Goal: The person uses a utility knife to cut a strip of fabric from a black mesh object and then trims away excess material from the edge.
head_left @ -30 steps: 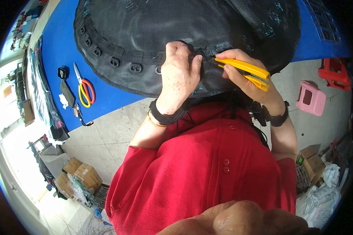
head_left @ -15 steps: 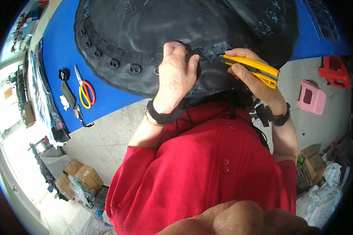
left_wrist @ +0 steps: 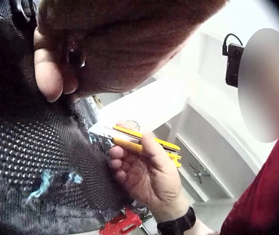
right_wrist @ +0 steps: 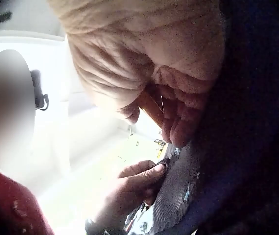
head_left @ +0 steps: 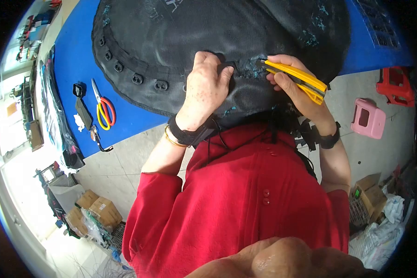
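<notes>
Black mesh fabric [head_left: 208, 34] with a rounded edge spreads in front of me, with blue thread tufts [head_left: 318, 22] on it. My left hand [head_left: 204, 88] holds the fabric near its front edge; in the right wrist view it pinches a fold between thumb and fingers. A yellow utility knife [head_left: 299, 76] is gripped in my right hand [head_left: 306, 99], pointing left. Its bare blade [left_wrist: 100, 129] shows in the left wrist view, close to the fabric and some frayed blue threads [head_left: 255, 69]. Several black plastic fittings [head_left: 161, 85] line the fabric's edge.
Scissors [head_left: 105, 109] with red and yellow handles lie on the blue table [head_left: 125, 120] at left, beside a dark strap with a buckle [head_left: 82, 111]. A pink stool [head_left: 369, 119] and a red stool [head_left: 396, 87] stand on the floor at right. Cardboard boxes [head_left: 104, 209] sit lower left.
The knife has pulled back to the right from the fabric beside my left hand, and its tip now points slightly higher. My left hand keeps its hold, a little further left.
</notes>
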Available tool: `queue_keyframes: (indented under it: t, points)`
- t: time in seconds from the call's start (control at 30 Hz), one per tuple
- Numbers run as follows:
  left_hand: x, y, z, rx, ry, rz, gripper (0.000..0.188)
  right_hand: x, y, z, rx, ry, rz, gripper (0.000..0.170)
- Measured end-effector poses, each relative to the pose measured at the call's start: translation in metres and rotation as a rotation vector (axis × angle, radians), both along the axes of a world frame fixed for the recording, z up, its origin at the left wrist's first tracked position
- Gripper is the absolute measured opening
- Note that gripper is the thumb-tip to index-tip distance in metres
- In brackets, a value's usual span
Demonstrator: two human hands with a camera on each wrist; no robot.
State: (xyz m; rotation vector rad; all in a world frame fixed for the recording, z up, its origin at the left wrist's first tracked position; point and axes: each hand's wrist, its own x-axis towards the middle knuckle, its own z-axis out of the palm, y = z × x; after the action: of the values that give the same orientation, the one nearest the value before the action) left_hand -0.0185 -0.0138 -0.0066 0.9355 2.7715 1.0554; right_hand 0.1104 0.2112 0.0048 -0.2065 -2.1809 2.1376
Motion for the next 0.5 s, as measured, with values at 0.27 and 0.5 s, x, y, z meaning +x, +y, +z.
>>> queue_keyframes:
  t: [0.27, 0.5]
  points:
    - [-0.028, 0.0, 0.0, -0.068, -0.031, -0.037, 0.032, -0.003, 0.006, 0.0, 0.118, 0.082, -0.091, 0.033]
    - [-0.052, 0.008, -0.004, -0.067, -0.178, -0.083, 0.037, -0.006, 0.005, 0.007, 0.202, 0.115, -0.12, 0.037]
